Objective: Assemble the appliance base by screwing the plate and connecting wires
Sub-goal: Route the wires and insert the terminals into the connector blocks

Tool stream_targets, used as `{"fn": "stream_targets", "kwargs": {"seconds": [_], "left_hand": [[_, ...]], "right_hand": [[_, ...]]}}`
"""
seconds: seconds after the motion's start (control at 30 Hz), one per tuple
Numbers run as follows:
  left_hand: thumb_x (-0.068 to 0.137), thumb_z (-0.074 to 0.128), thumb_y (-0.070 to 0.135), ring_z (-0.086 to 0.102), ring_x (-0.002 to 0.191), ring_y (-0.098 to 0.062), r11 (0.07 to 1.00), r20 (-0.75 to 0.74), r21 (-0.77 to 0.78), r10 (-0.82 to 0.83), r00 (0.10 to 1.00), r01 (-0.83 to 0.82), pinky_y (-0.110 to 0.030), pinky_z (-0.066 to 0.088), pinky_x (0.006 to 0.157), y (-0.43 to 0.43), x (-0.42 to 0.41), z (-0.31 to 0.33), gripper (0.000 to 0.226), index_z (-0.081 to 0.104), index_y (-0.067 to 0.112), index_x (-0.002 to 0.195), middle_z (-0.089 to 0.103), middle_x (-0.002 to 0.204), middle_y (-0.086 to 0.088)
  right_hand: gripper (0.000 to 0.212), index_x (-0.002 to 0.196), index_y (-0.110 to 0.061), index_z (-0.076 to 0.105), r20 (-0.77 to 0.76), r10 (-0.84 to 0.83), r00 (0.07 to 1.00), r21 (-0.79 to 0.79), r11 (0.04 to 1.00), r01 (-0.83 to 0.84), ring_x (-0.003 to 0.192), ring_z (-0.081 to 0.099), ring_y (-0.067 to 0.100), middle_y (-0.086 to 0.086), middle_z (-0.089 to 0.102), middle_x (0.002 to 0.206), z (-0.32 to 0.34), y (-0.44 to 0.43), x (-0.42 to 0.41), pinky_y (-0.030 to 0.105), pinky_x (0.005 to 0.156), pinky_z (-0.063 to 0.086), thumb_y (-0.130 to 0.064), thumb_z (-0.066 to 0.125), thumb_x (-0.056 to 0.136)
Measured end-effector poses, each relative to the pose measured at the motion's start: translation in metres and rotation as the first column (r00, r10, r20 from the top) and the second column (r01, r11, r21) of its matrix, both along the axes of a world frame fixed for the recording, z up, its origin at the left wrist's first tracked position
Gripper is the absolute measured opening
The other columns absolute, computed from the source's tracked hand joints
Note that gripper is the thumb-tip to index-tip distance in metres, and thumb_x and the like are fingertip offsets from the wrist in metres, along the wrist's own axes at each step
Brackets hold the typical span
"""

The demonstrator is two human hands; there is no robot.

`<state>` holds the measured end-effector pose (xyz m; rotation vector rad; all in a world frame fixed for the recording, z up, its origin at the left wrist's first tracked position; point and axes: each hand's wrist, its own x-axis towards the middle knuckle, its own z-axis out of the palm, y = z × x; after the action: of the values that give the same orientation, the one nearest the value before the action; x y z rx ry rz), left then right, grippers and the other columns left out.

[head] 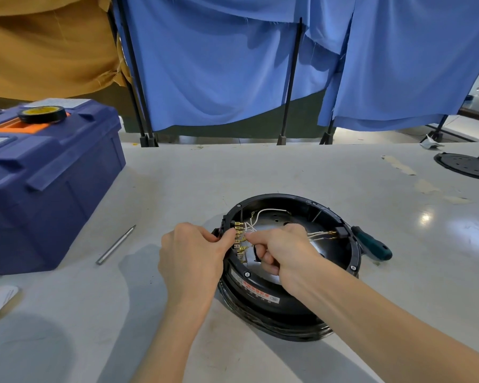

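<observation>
Pinching the floppy wire (251,231) by its stiff tip, the right hand (285,252) works; left hand (191,252) seemingly grips the base (274,309)

We see bright, even overhead light; a glare spot gleams on the worktop (260,175) at right, soft shadows pool lower left, and the edges bow with wide-angle distortion.

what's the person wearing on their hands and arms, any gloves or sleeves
No gloves: the left hand and right hand are bare, as are the left forearm and right forearm to the frame edge. No sleeve, watch, ring or bracelet shows.
</observation>
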<state>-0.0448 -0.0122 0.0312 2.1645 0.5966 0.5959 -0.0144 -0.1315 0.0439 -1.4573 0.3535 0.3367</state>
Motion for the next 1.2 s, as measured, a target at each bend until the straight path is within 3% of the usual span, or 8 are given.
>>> {"fn": "stream_targets", "kwargs": {"seconds": [0.1,0.27,0.37,0.5,0.8,1.2], "left_hand": [[0.072,0.077,0.049,0.044,0.076,-0.019,1.000,0.006,-0.005,-0.007,1.000,0.007,-0.030,0.035,0.059,0.000,0.002,-0.001,0.035,0.072,0.016,0.063,0.064,0.070,0.001],[0.074,0.075,0.048,0.035,0.068,-0.015,1.000,-0.006,0.021,0.023,1.000,-0.023,-0.030,0.032,0.060,-0.002,0.002,-0.003,0.034,0.071,0.016,0.064,0.064,0.075,0.001],[0.076,0.074,0.048,0.032,0.073,-0.017,0.999,-0.011,0.034,0.039,0.999,-0.038,-0.030,0.031,0.062,-0.003,0.002,-0.004,0.034,0.068,0.016,0.065,0.063,0.077,0.003],[0.077,0.073,0.047,0.031,0.065,-0.012,0.998,-0.006,0.046,0.038,0.999,-0.038,-0.030,0.026,0.053,-0.005,0.002,-0.004,0.034,0.067,0.016,0.066,0.058,0.071,0.007],[0.077,0.073,0.046,0.030,0.060,0.002,0.997,-0.005,0.065,0.038,0.999,-0.038,-0.028,0.023,0.049,-0.004,0.004,-0.006,0.035,0.065,0.017,0.061,0.061,0.072,0.004],[0.077,0.073,0.046,0.031,0.060,-0.009,0.997,0.018,0.056,0.054,0.998,-0.054,-0.028,0.025,0.051,-0.006,0.003,-0.007,0.034,0.067,0.015,0.063,0.059,0.069,0.004]], "right_hand": [[0.024,0.067,-0.001,0.055,-0.013,-0.015,1.000,-0.003,1.000,0.015,0.027,0.030,0.008,0.004,0.045,0.040,0.000,-0.002,0.002,0.013,0.030,0.023,0.001,0.069,0.087],[0.025,0.064,0.001,0.056,-0.033,-0.002,0.999,0.000,1.000,0.002,0.027,0.029,0.008,0.004,0.044,0.037,-0.002,-0.003,0.003,0.013,0.030,0.022,0.003,0.070,0.085],[0.025,0.063,0.001,0.057,-0.071,0.032,0.997,0.000,0.999,-0.032,0.026,0.030,0.008,0.003,0.045,0.038,0.000,-0.005,0.004,0.014,0.029,0.022,0.003,0.072,0.084],[0.031,0.058,-0.002,0.054,-0.078,0.103,0.992,0.015,0.995,-0.102,0.025,0.029,0.006,0.003,0.042,0.039,0.005,-0.010,0.007,0.014,0.028,0.020,0.005,0.070,0.084],[0.016,0.078,0.001,0.056,-0.185,0.327,0.927,0.157,0.941,-0.301,0.023,0.026,0.003,-0.003,0.037,0.036,0.015,-0.018,0.020,0.015,0.024,0.016,0.001,0.055,0.094],[0.010,0.080,0.005,0.062,-0.121,0.250,0.961,0.055,0.968,-0.245,0.026,0.027,0.004,0.000,0.039,0.039,0.007,-0.015,0.014,0.015,0.026,0.017,0.004,0.061,0.090]]}}
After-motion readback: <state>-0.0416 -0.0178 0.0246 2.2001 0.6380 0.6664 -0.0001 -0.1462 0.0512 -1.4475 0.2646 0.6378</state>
